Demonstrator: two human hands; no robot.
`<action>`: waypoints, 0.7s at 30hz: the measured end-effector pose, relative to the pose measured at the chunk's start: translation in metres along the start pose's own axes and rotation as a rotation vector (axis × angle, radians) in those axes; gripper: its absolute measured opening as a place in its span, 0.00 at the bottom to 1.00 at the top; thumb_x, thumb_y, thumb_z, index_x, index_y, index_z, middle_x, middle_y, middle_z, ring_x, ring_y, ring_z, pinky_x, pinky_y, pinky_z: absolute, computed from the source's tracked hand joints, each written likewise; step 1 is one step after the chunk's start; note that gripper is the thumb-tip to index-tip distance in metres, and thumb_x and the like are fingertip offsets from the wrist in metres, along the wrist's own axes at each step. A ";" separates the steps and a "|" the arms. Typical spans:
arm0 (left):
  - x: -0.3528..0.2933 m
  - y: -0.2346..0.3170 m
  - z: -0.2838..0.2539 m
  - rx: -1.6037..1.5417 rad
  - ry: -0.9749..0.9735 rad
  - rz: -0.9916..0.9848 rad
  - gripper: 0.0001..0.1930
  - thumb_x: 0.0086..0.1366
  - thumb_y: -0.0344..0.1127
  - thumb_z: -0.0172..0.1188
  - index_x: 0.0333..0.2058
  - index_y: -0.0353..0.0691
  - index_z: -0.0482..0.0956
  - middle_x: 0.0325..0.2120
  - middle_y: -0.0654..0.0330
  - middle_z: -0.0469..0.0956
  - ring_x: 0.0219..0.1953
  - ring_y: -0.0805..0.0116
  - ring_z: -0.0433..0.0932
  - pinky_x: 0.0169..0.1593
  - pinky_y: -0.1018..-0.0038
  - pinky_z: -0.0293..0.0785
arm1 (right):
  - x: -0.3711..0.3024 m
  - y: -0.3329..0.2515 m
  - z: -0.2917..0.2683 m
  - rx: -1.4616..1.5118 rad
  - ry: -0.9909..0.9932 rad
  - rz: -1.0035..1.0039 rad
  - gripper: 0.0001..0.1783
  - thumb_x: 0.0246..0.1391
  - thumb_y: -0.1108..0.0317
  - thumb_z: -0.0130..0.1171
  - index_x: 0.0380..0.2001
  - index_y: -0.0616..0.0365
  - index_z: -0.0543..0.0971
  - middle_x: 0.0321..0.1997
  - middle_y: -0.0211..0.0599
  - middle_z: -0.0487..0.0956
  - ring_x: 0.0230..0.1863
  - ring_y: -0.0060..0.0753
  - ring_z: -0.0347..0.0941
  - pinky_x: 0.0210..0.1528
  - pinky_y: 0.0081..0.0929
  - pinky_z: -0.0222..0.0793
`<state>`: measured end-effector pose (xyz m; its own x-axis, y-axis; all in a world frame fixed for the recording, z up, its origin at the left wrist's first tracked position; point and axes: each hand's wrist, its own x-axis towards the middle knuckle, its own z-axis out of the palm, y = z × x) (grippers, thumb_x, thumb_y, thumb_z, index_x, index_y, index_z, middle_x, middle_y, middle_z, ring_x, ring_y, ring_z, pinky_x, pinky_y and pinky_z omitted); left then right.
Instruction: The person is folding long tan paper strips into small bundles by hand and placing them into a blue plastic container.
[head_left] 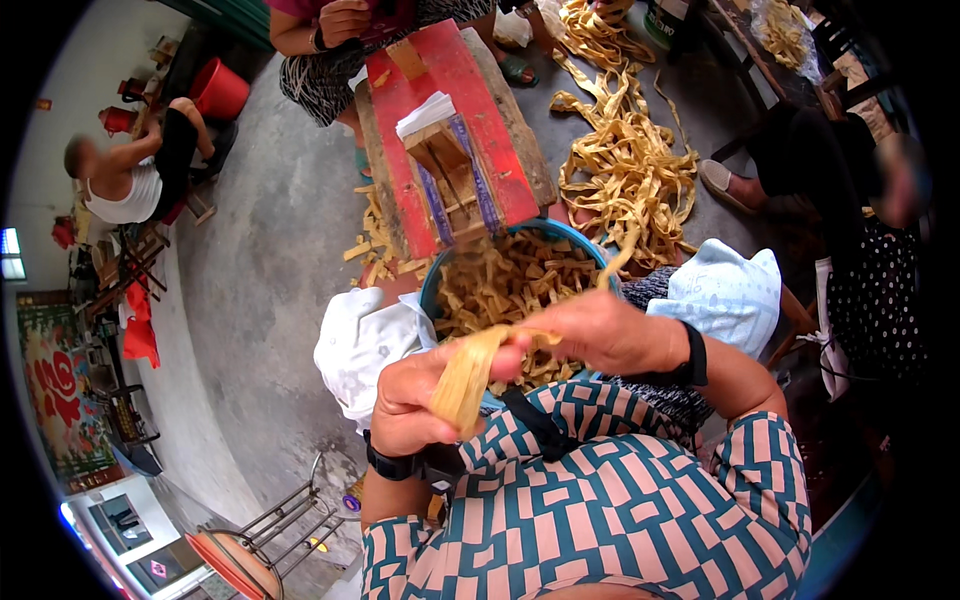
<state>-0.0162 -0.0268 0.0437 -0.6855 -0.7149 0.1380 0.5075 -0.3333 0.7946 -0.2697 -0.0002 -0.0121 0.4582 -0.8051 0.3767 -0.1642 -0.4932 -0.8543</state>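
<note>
My left hand (pixel 415 395) grips a flat, yellow-tan dried strip (pixel 465 385), whose wide end lies folded over the fingers. Close by, my right hand (pixel 625 335) pinches the same strip where it narrows between the two hands; its fingers are a little blurred. A tan strand (pixel 624 258) runs from behind the right hand toward a long heap of loose strips (pixel 630 170) on the floor. Under both hands stands a blue basin (pixel 432 290), filled with short, folded tan pieces (pixel 520 275).
Beyond the basin is a red-topped wooden bench (pixel 390 130) with a wooden block fixture (pixel 440 150). White cloth (pixel 365 345) and pale blue cloth (pixel 725 295) flank the basin. People sit ahead, right and far left. A round stool (pixel 235 565) stands lower left.
</note>
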 end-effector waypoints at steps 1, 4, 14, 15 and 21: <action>0.001 0.001 0.001 0.297 -0.039 0.021 0.11 0.60 0.37 0.71 0.35 0.35 0.85 0.56 0.39 0.78 0.65 0.44 0.72 0.69 0.50 0.61 | -0.004 -0.006 0.002 0.224 -0.129 0.098 0.07 0.67 0.71 0.56 0.44 0.62 0.79 0.27 0.37 0.80 0.29 0.34 0.81 0.31 0.27 0.76; 0.013 0.001 0.016 1.362 -0.196 0.135 0.11 0.55 0.32 0.70 0.38 0.41 0.85 0.55 0.52 0.79 0.61 0.49 0.76 0.65 0.52 0.66 | -0.006 -0.017 -0.001 0.658 -0.214 0.376 0.13 0.73 0.62 0.52 0.41 0.61 0.78 0.25 0.30 0.80 0.26 0.23 0.78 0.27 0.21 0.71; 0.003 -0.028 0.036 1.778 -0.213 0.258 0.12 0.51 0.30 0.65 0.37 0.42 0.82 0.43 0.63 0.77 0.40 0.66 0.77 0.39 0.72 0.75 | -0.014 -0.020 0.008 0.945 -0.084 0.806 0.13 0.68 0.58 0.60 0.41 0.58 0.81 0.25 0.21 0.77 0.22 0.10 0.67 0.24 0.11 0.61; 0.002 -0.027 0.039 1.785 -0.207 0.237 0.12 0.51 0.30 0.64 0.37 0.42 0.82 0.44 0.63 0.77 0.41 0.65 0.78 0.40 0.72 0.76 | -0.015 -0.020 0.010 1.006 -0.022 0.798 0.12 0.67 0.59 0.61 0.41 0.58 0.81 0.25 0.21 0.76 0.22 0.10 0.67 0.23 0.11 0.61; -0.004 -0.041 0.036 1.936 0.104 0.576 0.11 0.56 0.31 0.64 0.39 0.46 0.83 0.57 0.61 0.77 0.62 0.57 0.73 0.66 0.54 0.66 | -0.015 -0.013 0.019 1.393 0.179 0.644 0.07 0.64 0.68 0.62 0.42 0.58 0.80 0.25 0.20 0.73 0.22 0.09 0.62 0.23 0.12 0.56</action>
<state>-0.0535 0.0119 0.0318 -0.6176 -0.5255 0.5852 -0.5527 0.8193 0.1524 -0.2581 0.0242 -0.0138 0.5082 -0.8315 -0.2241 0.6777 0.5467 -0.4917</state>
